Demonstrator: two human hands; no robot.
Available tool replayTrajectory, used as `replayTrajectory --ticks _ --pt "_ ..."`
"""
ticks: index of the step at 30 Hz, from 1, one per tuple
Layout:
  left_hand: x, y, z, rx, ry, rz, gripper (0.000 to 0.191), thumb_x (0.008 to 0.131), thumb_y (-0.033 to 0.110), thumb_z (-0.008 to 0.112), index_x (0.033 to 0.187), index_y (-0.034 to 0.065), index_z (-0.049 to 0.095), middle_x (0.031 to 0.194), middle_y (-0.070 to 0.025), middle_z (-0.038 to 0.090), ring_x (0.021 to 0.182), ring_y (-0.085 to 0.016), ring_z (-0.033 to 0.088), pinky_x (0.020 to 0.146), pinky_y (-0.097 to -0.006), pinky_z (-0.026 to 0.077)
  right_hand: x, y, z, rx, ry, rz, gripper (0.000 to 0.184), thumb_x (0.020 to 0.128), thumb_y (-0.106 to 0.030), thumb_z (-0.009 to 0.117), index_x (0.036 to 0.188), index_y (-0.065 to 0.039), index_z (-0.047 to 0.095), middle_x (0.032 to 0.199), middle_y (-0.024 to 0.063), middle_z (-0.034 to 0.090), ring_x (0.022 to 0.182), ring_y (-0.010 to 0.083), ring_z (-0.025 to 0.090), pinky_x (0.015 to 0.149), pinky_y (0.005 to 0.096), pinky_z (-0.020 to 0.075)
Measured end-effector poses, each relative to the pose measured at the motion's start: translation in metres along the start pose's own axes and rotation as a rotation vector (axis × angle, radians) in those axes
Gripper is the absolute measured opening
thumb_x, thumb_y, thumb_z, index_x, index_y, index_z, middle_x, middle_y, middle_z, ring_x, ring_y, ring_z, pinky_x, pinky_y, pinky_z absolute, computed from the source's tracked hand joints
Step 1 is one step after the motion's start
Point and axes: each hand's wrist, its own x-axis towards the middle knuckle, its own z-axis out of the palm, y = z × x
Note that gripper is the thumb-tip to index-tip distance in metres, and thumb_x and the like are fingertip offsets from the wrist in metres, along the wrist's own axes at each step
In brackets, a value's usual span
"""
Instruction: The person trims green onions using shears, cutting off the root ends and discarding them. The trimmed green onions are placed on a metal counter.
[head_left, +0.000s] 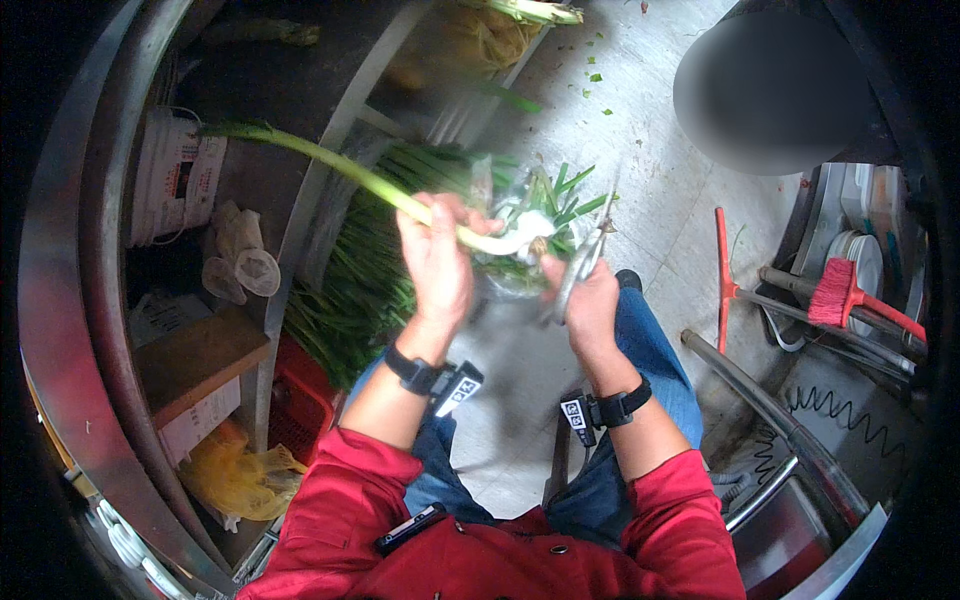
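Note:
My left hand (441, 255) grips a long leek or scallion stalk (352, 174) near its white end, which curves toward my right. The green part reaches up and left. My right hand (589, 296) holds metal scissors (577, 274), their blades pointing away from me and blurred; whether the blades are apart I cannot tell. A brownish root end (538, 246) shows beside my right fingers. Beneath both hands is a clear plastic bag (517, 286) with green and white trimmings. A pile of long green stalks (349, 277) lies to the left, over a red plastic crate (304, 401).
Metal shelving (300, 217) on the left holds a white bucket (176, 176), and crumpled plastic (244, 255) hangs beside it. Green scraps (595, 77) dot the floor. On the right are a red brush (832, 292), a red-headed squeegee (722, 277) and a metal pipe (772, 409).

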Motion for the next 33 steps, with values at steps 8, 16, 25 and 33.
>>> replayTrajectory --ticks 8,16,25,33 --pt "-0.022 -0.018 0.018 -0.08 0.045 -0.025 0.014 0.1 0.019 0.046 0.105 0.009 0.038 0.098 -0.0102 0.052 0.083 -0.024 0.059 0.089 -0.0506 0.05 0.008 0.013 0.003 -0.241 0.181 -0.151 0.033 0.07 -0.011 0.081 0.091 0.001 0.059 0.081 0.0096 0.069 0.075 0.0175 0.064 0.07 0.0336 0.0508" --pt "-0.042 -0.022 0.02 -0.058 0.083 -0.128 0.019 0.101 0.022 0.047 0.109 0.0061 0.04 0.1 -0.0127 0.057 0.085 -0.029 0.064 0.081 -0.0442 0.053 0.027 0.029 -0.016 -0.202 0.215 -0.146 0.02 0.076 -0.003 0.069 0.093 0.001 0.06 0.083 0.0119 0.069 0.076 0.0187 0.066 0.07 0.0324 0.0505" --pt "-0.067 0.017 0.016 1.271 -0.453 0.893 0.028 0.078 0.018 0.071 0.098 0.0018 0.059 0.104 -0.0158 0.062 0.092 -0.031 0.06 0.079 -0.0402 0.05 0.019 0.013 -0.033 0.11 -0.019 -0.196 0.023 0.076 0.008 0.058 0.097 -0.001 0.062 0.086 0.0002 0.064 0.076 0.0078 0.057 0.068 0.0238 0.0474" --pt "-0.062 0.036 0.022 1.885 -0.629 0.65 0.034 0.076 0.016 0.06 0.107 0.0043 0.059 0.074 -0.0061 0.048 0.074 -0.024 0.057 0.063 -0.0386 0.047 0.014 -0.003 -0.032 -0.048 -0.255 -0.254 0.026 0.074 0.005 0.059 0.099 -0.002 0.063 0.084 -0.0003 0.063 0.074 0.0081 0.057 0.068 0.024 0.047"
